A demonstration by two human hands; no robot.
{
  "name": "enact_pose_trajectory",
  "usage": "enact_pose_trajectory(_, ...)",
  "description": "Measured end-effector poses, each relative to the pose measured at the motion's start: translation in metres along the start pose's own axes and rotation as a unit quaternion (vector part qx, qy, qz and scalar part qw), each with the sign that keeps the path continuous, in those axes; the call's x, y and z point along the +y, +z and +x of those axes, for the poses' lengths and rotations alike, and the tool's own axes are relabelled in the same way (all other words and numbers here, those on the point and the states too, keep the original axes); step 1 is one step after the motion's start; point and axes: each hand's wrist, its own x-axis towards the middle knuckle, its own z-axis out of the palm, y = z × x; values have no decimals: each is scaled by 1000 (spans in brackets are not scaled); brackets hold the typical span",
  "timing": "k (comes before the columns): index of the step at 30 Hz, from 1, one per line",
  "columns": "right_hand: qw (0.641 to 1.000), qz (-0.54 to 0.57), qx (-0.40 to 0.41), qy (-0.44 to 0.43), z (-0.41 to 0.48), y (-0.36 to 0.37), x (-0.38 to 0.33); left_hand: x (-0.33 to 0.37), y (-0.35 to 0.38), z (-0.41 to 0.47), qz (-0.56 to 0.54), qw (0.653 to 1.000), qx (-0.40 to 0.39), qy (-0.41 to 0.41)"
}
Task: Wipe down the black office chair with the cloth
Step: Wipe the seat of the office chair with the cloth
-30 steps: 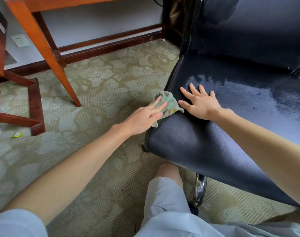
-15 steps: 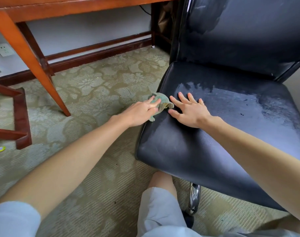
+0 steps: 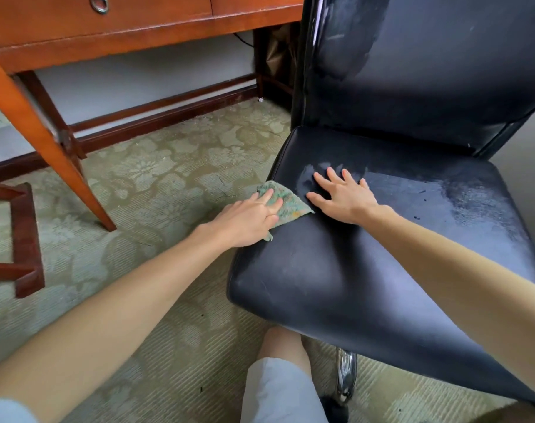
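The black office chair (image 3: 336, 279) fills the right half of the view, its seat streaked with damp patches and its tall backrest behind. A small green cloth (image 3: 286, 201) lies on the seat's left edge. My left hand (image 3: 248, 221) presses on the cloth with straight fingers. My right hand (image 3: 342, 196) rests flat on the seat just right of the cloth, fingers spread.
A wooden desk (image 3: 132, 29) with a slanted leg (image 3: 55, 154) stands at the back left over patterned carpet. A dark wooden frame (image 3: 25, 239) sits at the far left. The chair's chrome base (image 3: 345, 377) shows under the seat, beside my knee (image 3: 281, 389).
The cloth is spread flatter under my left hand. My view has tilted up, showing more of the desk and backrest. My right hand stays flat on the seat.
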Motion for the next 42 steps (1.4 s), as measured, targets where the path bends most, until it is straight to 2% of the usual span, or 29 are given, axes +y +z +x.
enact_pose_trajectory(12, 1000, -13, -5, 2, 6, 0, 2, 2, -32, 111, -20, 998, 4, -55)
enact_pose_trajectory(20, 1000, 8, -1, -8, 1, 3, 5, -7, -19, 84, -39, 998, 33, -33)
enact_pose_trajectory(26, 999, 16, -5, -45, -8, 1, 10, 1, 3, 43, -11, 999, 27, -20)
enact_pose_trajectory(37, 995, 33, -35, -92, -22, 2, 22, -8, -31, 135, -19, 996, 22, -80)
enact_pose_trajectory(42, 994, 37, -55, -83, -17, -2, 21, -12, -27, 126, -28, 996, 51, -64)
